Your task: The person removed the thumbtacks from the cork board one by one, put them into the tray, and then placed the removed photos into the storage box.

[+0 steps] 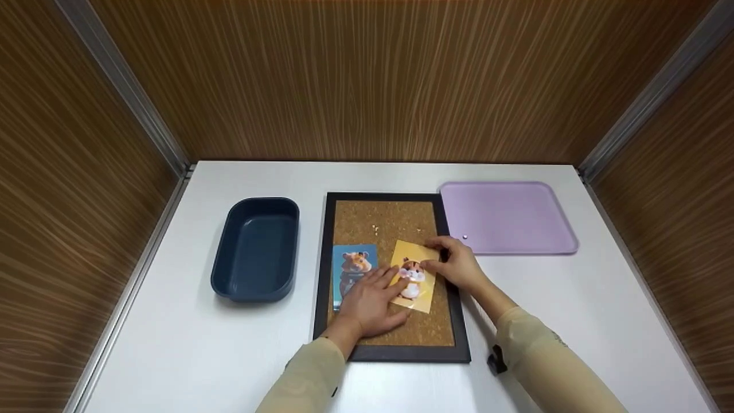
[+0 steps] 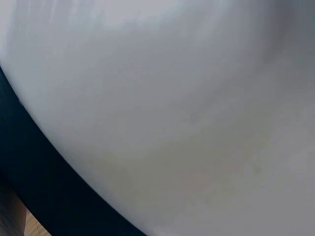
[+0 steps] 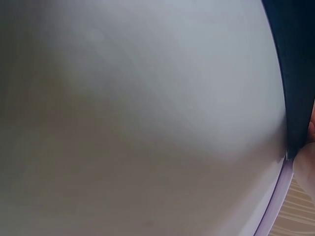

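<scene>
A corkboard point(image 1: 390, 223) in a black frame lies on the white table. On its left half is a blue card point(image 1: 368, 255) with a hamster picture. Beside it, slightly tilted, lies a yellow hamster card point(image 1: 421, 295). My left hand point(image 1: 371, 304) rests flat with fingers spread, covering the lower part of the blue card and the left edge of the yellow one. With thumb and forefinger, my right hand point(image 1: 460, 267) pinches the yellow card's right side near its upper corner. In the right wrist view, fingers point(image 3: 306, 164) show beside the black frame edge.
Left of the board stands a dark blue rectangular bin point(image 1: 255, 258). A lavender tray point(image 1: 504, 218) lies at the back right, against the frame, with a small silver bead-like thing point(image 1: 465, 237) near its front left corner. Small pale bits point(image 1: 375, 229) dot the upper cork. Wood-grain panels surround the table.
</scene>
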Available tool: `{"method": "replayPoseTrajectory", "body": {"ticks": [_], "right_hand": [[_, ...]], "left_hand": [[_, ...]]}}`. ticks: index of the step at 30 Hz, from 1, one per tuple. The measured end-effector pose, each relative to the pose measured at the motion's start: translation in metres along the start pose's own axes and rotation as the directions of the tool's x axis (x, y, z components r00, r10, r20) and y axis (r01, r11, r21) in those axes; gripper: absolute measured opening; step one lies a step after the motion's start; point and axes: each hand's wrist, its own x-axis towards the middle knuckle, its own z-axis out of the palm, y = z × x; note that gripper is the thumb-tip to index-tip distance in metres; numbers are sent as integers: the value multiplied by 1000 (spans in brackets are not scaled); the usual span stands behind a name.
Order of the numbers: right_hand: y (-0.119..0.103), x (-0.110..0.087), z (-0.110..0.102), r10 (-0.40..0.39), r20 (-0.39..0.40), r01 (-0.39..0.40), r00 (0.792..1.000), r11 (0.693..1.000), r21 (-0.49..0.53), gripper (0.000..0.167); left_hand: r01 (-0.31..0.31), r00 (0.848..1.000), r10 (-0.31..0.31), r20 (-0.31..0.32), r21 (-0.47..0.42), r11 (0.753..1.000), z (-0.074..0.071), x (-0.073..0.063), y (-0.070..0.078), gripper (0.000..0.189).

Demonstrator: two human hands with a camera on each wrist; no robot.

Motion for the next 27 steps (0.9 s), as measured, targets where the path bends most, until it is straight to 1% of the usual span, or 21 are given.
{"method": "replayPoseTrajectory", "body": {"ticks": [10,15,22,27], "right_hand": [[-2,0,-1,16,1,-16,1000,999,29,49],[-4,0,-1,21,-5,-21,1000,998,65,46],[-9,0,-2,19,-16,-16,1000,985,171,46],[-14,1,-2,22,-41,-12,999,976,218,45]], "left_hand": [[7,1000,-7,8,-9,1000,-1,-1,1,74],[11,1000,-10,10,-9,1000,-1,0,1,75],[11,1000,-11,2,-17,1000,-1,-1,0,75],[9,1000,-9,12,-16,1000,0,-1,0,75]]}}
